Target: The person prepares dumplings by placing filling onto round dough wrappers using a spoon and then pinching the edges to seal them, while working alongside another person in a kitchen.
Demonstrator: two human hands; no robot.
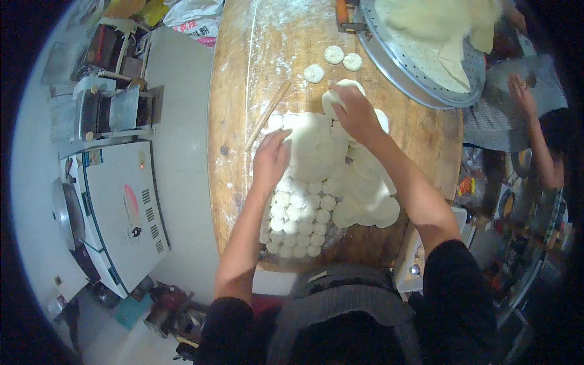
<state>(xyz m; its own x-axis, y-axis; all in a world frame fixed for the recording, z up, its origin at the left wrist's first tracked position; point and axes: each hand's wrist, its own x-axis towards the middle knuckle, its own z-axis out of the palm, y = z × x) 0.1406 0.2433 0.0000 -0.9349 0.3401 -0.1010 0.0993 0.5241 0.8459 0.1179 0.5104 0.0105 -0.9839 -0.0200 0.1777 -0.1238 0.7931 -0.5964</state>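
Observation:
Several flattened dough rounds (319, 150) overlap on the floured wooden table, partly covering rows of small dough balls (292, 212). More flat rounds (365, 200) lie to the right in an overlapping group. My left hand (272, 155) rests at the left edge of the rounds, fingers over the dough; whether it grips any is unclear. Farther up, my right hand (353, 107) is on a dough round (349, 86), its thumb and fingers spread over it; a grip cannot be made out. A thin wooden rolling pin (269, 116) lies diagonally beyond my left hand. Beyond my right hand sit three small patterned dough discs (334, 54).
A large perforated metal steamer tray (424, 91) holding sheets of dough (438, 27) stands at the upper right. Another person's arm (531, 109) shows beyond it. A white chest freezer (121, 200) stands left of the table. Below my right forearm is a white container (410, 264).

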